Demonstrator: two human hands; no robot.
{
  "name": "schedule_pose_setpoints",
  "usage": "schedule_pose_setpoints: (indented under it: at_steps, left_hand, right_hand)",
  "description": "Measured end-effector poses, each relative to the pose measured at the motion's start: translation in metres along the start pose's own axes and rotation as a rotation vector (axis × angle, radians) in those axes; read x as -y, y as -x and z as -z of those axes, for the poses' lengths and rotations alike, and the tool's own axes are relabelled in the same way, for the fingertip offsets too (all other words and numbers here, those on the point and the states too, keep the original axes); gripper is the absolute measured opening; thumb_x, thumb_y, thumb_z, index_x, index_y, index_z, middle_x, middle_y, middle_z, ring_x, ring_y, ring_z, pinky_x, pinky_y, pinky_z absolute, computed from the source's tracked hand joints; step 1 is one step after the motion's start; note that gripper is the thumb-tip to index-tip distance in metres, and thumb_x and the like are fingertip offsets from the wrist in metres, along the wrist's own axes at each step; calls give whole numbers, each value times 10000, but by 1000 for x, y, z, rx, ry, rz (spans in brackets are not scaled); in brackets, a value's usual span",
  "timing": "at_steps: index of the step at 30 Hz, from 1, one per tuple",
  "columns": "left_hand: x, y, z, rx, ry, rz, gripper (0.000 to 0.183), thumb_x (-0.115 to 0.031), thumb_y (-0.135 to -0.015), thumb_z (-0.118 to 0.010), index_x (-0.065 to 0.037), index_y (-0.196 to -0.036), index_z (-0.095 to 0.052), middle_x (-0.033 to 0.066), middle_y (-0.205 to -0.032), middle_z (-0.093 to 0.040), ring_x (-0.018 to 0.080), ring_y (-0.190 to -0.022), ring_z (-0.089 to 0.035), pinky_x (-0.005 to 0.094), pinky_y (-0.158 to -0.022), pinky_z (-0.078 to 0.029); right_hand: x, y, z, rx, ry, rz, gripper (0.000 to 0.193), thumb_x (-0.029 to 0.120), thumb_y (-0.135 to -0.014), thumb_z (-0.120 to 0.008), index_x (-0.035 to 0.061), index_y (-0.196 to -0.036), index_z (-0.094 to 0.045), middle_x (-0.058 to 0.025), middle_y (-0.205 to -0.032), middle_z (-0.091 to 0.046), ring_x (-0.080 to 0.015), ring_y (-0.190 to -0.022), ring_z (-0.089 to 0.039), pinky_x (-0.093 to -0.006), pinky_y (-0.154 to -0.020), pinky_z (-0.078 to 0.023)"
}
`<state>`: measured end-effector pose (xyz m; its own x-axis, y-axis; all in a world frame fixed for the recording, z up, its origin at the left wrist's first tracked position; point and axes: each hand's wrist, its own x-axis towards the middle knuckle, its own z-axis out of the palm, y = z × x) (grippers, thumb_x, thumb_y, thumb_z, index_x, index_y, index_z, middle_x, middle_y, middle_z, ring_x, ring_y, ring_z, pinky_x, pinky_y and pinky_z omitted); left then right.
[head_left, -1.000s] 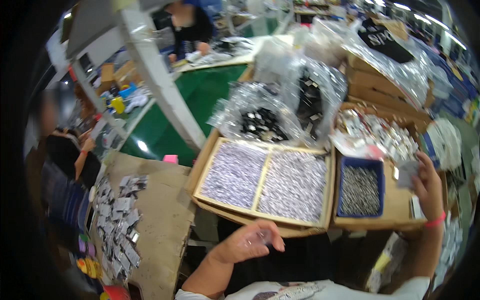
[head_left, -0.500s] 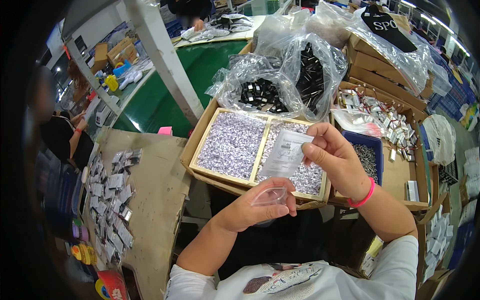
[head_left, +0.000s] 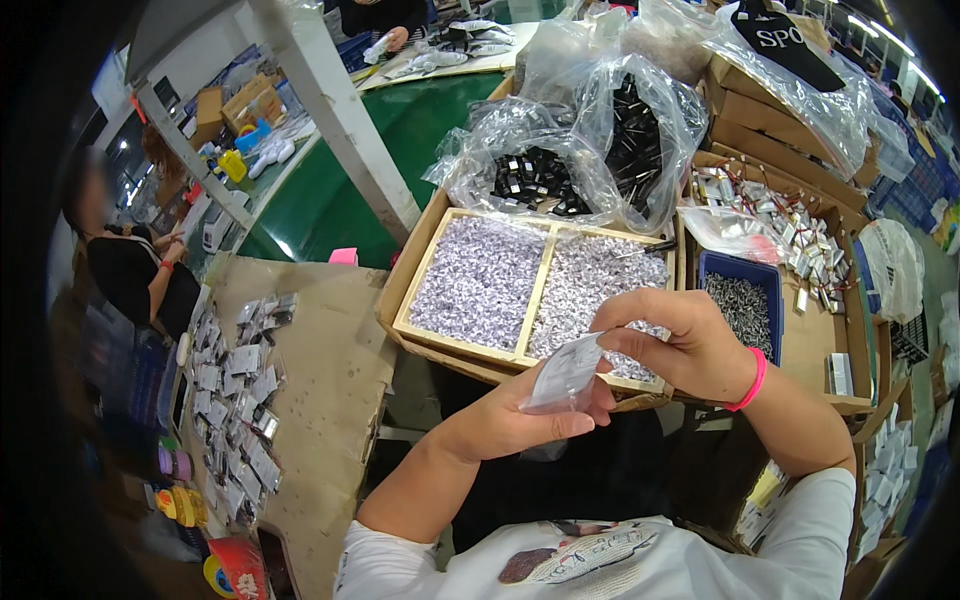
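Two hands (head_left: pixel 600 385) before wooden tray (head_left: pixel 470 345)

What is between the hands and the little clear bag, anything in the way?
Nothing visible. The left hand holds the small clear bag from below, and the right hand pinches its top edge. Both touch it directly, above the wooden tray.

Bright, even overhead light; glare glints off the clear plastic bags (head_left: pixel 560 170) beyond the right hand (head_left: pixel 680 345); fisheye bends edges, rim vignettes black
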<state>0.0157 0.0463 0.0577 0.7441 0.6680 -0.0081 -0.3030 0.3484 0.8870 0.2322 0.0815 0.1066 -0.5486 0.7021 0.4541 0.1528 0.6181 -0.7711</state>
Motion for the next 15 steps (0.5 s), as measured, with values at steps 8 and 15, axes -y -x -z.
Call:
schedule_pose_setpoints:
  at_steps: [8, 15]
  left_hand:
    - [1, -6, -1, 73, -32, -29, 440, -150, -963, -484, -16, -1357, -341, 83, -1194, -510, 189, -1123, -510, 347, -983, -396]
    - [5, -13, 2, 65, -6, -1, 588, -142, -963, -490, -54, -1460, -189, 116, -1253, -489, 198, -1117, -522, 329, -969, -405]
  right_hand:
    - [-2, -5, 18, 79, 112, 40, 130, 52, -832, -634, 65, -962, -639, -103, -794, -640, -260, -735, -630, -331, -648, -494]
    - [-5, -4, 26, 113, 183, 56, 137, 91, -832, -632, 81, -968, -650, -103, -745, -621, -282, -725, -610, -371, -654, -476]
